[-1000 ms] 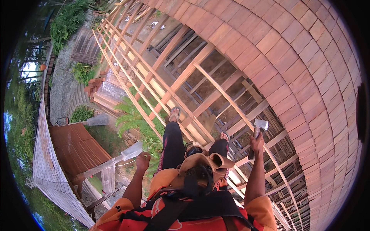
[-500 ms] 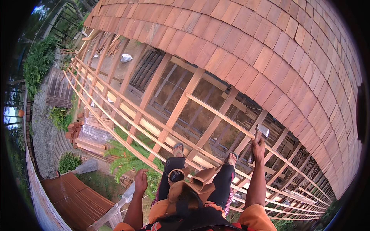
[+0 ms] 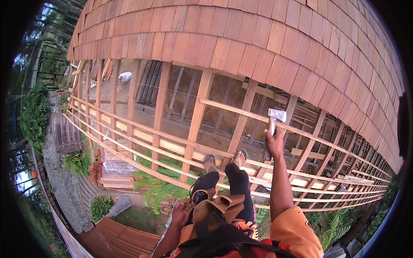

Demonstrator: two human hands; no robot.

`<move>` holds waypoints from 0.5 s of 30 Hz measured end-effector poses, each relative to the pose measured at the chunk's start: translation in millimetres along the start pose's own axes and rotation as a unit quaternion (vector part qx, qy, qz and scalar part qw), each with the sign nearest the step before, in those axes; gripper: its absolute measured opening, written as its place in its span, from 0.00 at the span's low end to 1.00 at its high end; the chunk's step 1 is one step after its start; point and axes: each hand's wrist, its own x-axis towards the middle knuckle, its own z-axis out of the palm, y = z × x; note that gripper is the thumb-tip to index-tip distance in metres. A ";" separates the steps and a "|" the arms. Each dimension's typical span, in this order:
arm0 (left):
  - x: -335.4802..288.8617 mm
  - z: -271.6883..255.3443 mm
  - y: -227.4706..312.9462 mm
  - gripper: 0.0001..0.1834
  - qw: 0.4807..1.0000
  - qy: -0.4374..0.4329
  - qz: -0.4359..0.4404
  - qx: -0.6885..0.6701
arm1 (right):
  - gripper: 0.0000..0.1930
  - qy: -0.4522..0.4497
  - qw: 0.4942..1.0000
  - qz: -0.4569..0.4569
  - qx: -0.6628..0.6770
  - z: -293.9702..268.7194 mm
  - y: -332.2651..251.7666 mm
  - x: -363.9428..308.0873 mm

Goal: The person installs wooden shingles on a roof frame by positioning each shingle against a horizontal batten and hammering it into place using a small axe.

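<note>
My right hand [image 3: 275, 142] is wrapped round the handle of a hatchet [image 3: 277, 115], its grey metal head up beside a thin wooden batten [image 3: 234, 108]. The lower end of the handle shows below my fist. My left hand [image 3: 182, 210] hangs low beside the brown tool pouch [image 3: 211, 210] at my waist. Its fingers are curled together, and whatever they may hold is too small to make out. Reddish wooden shingles [image 3: 219, 47] cover the roof above the batten in overlapping rows.
My sandalled feet [image 3: 241, 158] stand on the lower battens. Bare rafters [image 3: 195, 124] cross open gaps, with the ground far below. A fern [image 3: 159, 189], stacked bricks [image 3: 95, 167] and a brown corrugated sheet [image 3: 116, 236] lie down at the left.
My view has turned, and my feet have come closer together. The hatchet has shifted left along the batten in my right hand. My left hand has moved in toward the pouch.
</note>
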 end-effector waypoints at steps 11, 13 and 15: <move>54.1 39.2 24.3 0.07 0.981 0.011 -0.125 0.149 | 0.19 -0.093 0.974 0.180 -0.099 -47.7 80.8 -159.1; 61.6 64.3 32.9 0.11 0.961 0.030 -0.245 0.126 | 0.22 -0.082 0.964 0.245 -0.062 -46.5 75.2 -176.8; 74.9 83.4 37.7 0.12 0.961 -0.030 -0.255 0.103 | 0.22 -0.053 0.964 0.253 -0.060 -39.1 72.4 -194.1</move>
